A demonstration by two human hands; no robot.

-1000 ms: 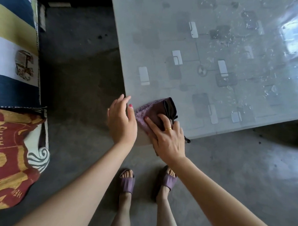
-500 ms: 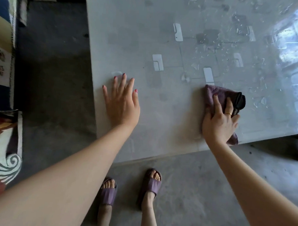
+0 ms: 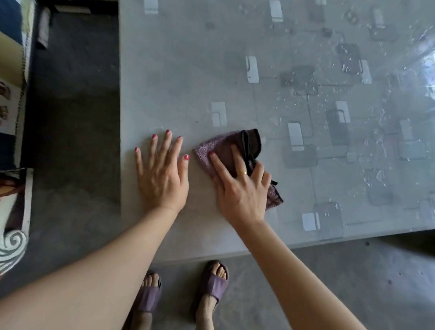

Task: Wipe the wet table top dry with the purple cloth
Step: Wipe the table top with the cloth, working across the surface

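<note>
The grey patterned table top (image 3: 190, 65) fills the upper right of the view, with water droplets (image 3: 337, 100) scattered over its right half. A folded purple cloth (image 3: 212, 150) with a dark edge lies near the table's front left corner. My right hand (image 3: 240, 185) presses flat on the cloth, fingers spread over it. My left hand (image 3: 162, 172) rests palm down on the table just left of the cloth, fingers apart, holding nothing.
The table's left edge (image 3: 121, 112) and front edge (image 3: 307, 244) border a grey concrete floor (image 3: 73, 110). A striped and patterned cushion or mattress (image 3: 9, 108) lies along the far left. My feet in purple sandals (image 3: 212, 285) stand under the front edge.
My right hand has dragged the cloth leftward across the table, from the right side to beside my left hand. The left hand stays flat on the table.
</note>
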